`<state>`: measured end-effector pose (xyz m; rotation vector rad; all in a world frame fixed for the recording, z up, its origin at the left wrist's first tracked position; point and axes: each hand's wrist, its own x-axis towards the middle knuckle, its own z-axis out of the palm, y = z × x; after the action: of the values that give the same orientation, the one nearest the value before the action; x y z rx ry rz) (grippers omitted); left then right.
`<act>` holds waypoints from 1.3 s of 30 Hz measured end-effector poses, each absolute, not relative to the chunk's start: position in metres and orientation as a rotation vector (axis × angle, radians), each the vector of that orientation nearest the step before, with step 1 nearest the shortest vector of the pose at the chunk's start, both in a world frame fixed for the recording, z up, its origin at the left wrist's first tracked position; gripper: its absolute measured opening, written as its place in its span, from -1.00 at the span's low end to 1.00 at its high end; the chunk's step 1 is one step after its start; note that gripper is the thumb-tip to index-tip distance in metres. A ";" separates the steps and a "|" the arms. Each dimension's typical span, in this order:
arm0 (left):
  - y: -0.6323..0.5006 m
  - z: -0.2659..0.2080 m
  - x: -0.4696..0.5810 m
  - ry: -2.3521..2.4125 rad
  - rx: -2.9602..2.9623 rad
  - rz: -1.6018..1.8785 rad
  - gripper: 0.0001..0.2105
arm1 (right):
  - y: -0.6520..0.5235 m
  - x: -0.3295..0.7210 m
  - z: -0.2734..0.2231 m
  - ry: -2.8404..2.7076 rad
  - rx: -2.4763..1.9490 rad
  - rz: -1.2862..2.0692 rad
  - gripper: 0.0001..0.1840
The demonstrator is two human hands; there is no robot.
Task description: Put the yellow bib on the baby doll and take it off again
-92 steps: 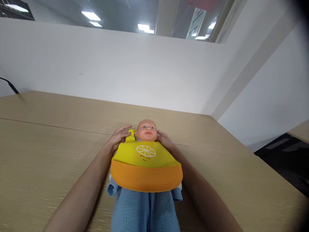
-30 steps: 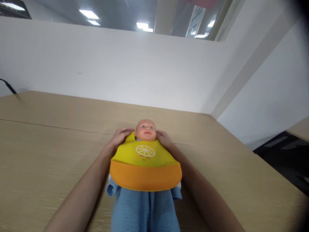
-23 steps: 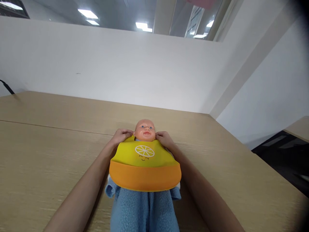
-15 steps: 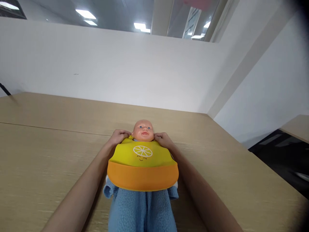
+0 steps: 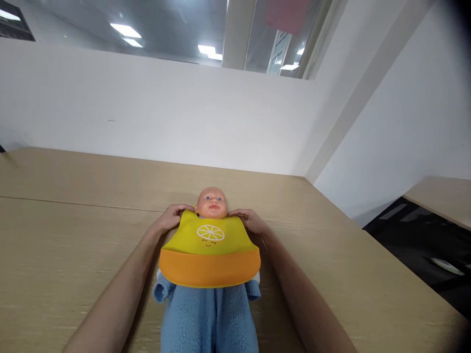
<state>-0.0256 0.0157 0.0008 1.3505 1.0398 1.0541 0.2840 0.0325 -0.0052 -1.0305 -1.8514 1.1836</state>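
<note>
A baby doll [image 5: 212, 202] with a bald head lies face up on the table, in blue fleece clothes [image 5: 209, 318]. Over its chest is a silicone bib [image 5: 210, 245], yellow above with a white citrus slice and a smiling face, and an orange pocket along the bottom. Beside the doll's neck on the left, my left hand [image 5: 172, 217] has its fingers closed on the bib's upper edge. My right hand [image 5: 250, 221] is at the opposite side of the neck, fingers held together on the bib's upper edge. The fastening behind the neck is hidden.
The wooden table [image 5: 91, 235] has a seam running across it. A white wall [image 5: 154, 113] with a window above stands behind its far edge. At the right, beyond the table's edge, is a dark glossy surface [image 5: 412, 240].
The view has shifted slightly, so the doll appears further left. My right fingers look straighter at the neck. The small yellow tab by the doll's left-side neck in view is no longer plainly visible.
</note>
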 end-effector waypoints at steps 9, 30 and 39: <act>0.007 0.002 -0.025 1.106 1.279 1.042 -0.75 | 0.032 0.275 -0.015 -1.749 -1.048 1.143 -0.77; 0.004 -0.009 -0.029 1.207 1.557 1.085 -0.80 | 0.024 0.270 -0.017 -1.630 -1.112 1.087 -0.88; -0.002 -0.015 -0.031 1.101 1.704 1.234 -0.79 | 0.015 0.267 -0.014 -1.741 -1.152 0.916 -0.81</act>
<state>-0.0307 -0.0020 -0.0150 1.7044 1.1006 1.2338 0.2674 0.0145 -0.0137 -1.1515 -1.7410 0.9156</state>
